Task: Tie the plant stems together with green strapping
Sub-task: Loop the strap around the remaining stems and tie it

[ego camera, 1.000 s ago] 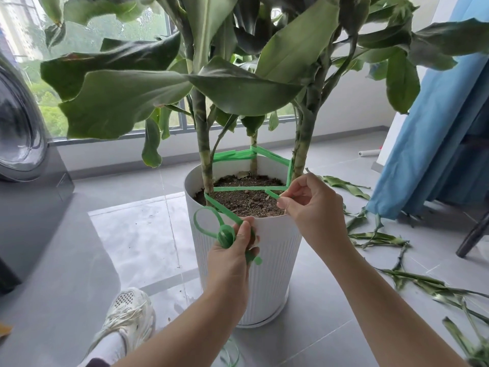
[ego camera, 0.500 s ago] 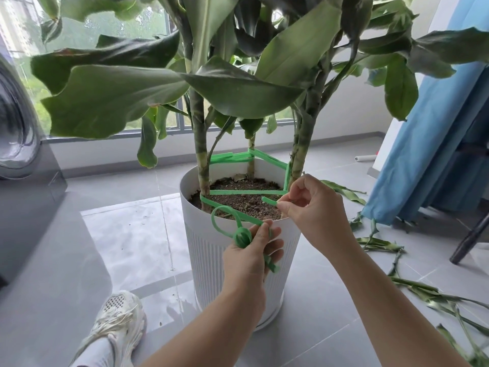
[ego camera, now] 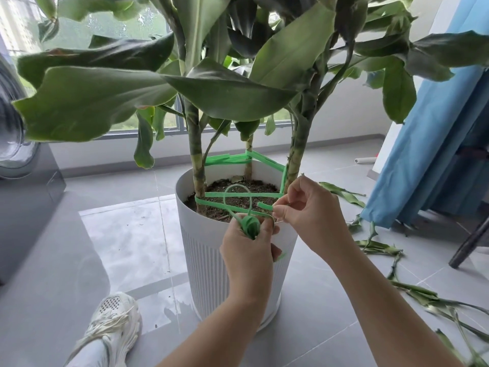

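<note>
Three plant stems (ego camera: 197,160) rise from the white pot (ego camera: 206,260), and green strapping (ego camera: 238,194) runs around them just above the soil (ego camera: 238,185). Our left grip (ego camera: 248,250) is curled round the small roll (ego camera: 250,225) of strapping at the pot's near rim, with a loose loop (ego camera: 236,187) standing up from it. Our right grip (ego camera: 312,215) pinches the free end (ego camera: 265,206) near the right-hand stem (ego camera: 299,152). Cut leaves (ego camera: 378,245) lie on the floor (ego camera: 127,234).

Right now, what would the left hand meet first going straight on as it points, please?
The left hand probably meets the white pot's near rim, then green strapping over the soil; depth unclear.
</note>
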### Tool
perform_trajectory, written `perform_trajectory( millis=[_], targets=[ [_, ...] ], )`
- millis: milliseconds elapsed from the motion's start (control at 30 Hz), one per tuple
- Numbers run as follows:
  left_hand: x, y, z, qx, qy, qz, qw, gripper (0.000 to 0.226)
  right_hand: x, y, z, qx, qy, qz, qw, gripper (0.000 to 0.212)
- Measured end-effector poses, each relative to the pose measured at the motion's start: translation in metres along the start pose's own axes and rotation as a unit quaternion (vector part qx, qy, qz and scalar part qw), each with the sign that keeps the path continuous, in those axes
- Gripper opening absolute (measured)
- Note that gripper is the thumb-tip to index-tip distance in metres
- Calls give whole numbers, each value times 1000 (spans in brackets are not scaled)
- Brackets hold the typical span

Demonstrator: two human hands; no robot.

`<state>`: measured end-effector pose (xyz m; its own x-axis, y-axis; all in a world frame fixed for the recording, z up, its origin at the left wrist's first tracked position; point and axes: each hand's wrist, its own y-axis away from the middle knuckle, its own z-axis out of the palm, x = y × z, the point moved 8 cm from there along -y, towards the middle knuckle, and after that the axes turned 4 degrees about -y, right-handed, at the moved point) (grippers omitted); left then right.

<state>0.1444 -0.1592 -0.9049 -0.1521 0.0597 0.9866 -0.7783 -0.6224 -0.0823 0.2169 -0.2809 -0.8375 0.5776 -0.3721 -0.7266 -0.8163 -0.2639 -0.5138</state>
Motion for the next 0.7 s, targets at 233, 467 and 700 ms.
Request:
perform_trajectory(
  millis=[233, 467, 700],
  targets=[
    [26, -3, -3, -15, -149, 133, 980, 29, -3, 0, -1, -14, 3, -17, 1000, 35],
    [28, -14, 5, -80, -169, 91, 978, 16, -7, 0, 2, -25, -2, -29, 999, 37],
    [27, -17, 5, -106, -192, 84, 972, 11, -5, 0, 2, -40, -32, -21, 998, 34]
  ],
)
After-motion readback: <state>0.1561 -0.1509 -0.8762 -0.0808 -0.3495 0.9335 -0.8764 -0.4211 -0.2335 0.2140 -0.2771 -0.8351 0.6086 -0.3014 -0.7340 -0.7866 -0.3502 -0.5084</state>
